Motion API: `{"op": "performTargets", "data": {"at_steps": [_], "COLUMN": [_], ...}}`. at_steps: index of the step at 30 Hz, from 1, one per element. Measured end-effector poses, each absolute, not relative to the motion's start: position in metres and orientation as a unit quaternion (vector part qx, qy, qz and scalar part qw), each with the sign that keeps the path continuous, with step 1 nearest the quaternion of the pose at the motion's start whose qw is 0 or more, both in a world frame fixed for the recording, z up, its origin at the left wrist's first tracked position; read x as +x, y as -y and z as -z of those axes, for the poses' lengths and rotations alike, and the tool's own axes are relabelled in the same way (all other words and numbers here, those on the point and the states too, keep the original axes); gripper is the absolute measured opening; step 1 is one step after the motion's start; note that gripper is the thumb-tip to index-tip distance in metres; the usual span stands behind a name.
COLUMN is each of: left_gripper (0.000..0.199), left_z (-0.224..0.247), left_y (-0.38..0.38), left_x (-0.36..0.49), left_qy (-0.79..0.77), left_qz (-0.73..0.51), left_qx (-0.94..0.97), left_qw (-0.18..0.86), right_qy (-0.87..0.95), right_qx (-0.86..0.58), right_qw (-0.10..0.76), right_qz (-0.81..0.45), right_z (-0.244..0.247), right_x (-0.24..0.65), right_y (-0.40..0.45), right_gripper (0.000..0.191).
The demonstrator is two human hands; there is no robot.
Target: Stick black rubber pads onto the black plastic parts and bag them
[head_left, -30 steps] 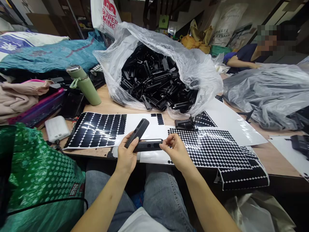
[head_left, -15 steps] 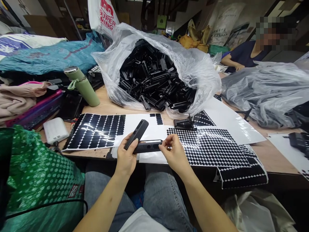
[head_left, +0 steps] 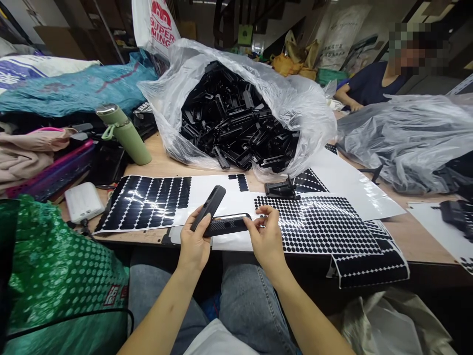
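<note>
My left hand (head_left: 195, 236) grips a black hinged part (head_left: 227, 225) with a carbon-like pattern, its two arms spread in a V. At the far end of the lower arm is my right hand (head_left: 266, 236), its thumb against the tip and its index finger raised and bent apart from the thumb. Beneath and right of the hands lies a sheet of round black stickers (head_left: 318, 222). To the left is a sheet of long black stickers (head_left: 155, 199). One more black part (head_left: 281, 189) rests on the sheets.
A big clear bag (head_left: 310, 113) full of black parts (head_left: 232, 118) stands behind the sheets. Left are a green bottle (head_left: 129, 138), a white power bank (head_left: 84, 201) and a green bag (head_left: 66, 266). At the back right sits a person (head_left: 373, 86) near another plastic bag (head_left: 410, 138).
My right thumb and index finger have moved apart at the end of the part. The view has shifted slightly; the part stays in my left hand.
</note>
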State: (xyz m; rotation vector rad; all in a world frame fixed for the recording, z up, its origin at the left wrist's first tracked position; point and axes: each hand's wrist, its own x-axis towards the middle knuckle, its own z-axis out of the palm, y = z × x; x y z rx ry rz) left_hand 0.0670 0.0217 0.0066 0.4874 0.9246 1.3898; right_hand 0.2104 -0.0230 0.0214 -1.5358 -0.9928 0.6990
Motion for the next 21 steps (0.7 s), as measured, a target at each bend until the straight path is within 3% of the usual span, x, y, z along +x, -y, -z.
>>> {"op": "performTargets", "data": {"at_steps": [4,8,12,14,16,18,21], "left_gripper": [0.038,0.039,0.038,0.038,0.038,0.041,0.046], "left_z": [-0.007,-0.006,-0.015,-0.030,-0.053,-0.080,-0.111], "left_y": [-0.023,-0.021,-0.010,-0.001,0.011,0.027,0.053], "left_x": [0.066,0.068,0.060,0.044,0.014,-0.027,-0.103], "left_qy": [-0.409,-0.407,-0.411,-0.438,-0.503,-0.586,-0.688], "left_qz": [-0.620,-0.621,-0.628,-0.644,-0.679,-0.687,-0.585], "left_qx": [0.197,0.196,0.211,0.261,0.342,0.403,0.391], "left_qw": [0.640,0.640,0.627,0.571,0.410,0.150,-0.178], "right_qy": [0.331,0.318,0.293,0.287,0.293,0.299,0.329], "right_qx": [-0.615,-0.572,-0.557,-0.555,-0.553,-0.555,-0.564], "right_qw": [0.599,0.566,0.566,0.544,0.521,0.512,0.488], "right_qz": [-0.391,-0.501,-0.532,-0.560,-0.581,-0.583,-0.579], "right_z": [-0.008,0.002,0.001,-0.002,-0.003,-0.002,0.000], "right_x": [0.217,0.215,0.198,0.187,0.177,0.169,0.163], "right_y": [0.020,0.016,0.016,0.017,0.019,0.021,0.025], "right_gripper": [0.028,0.033,0.032,0.033,0.036,0.040,0.041]}}
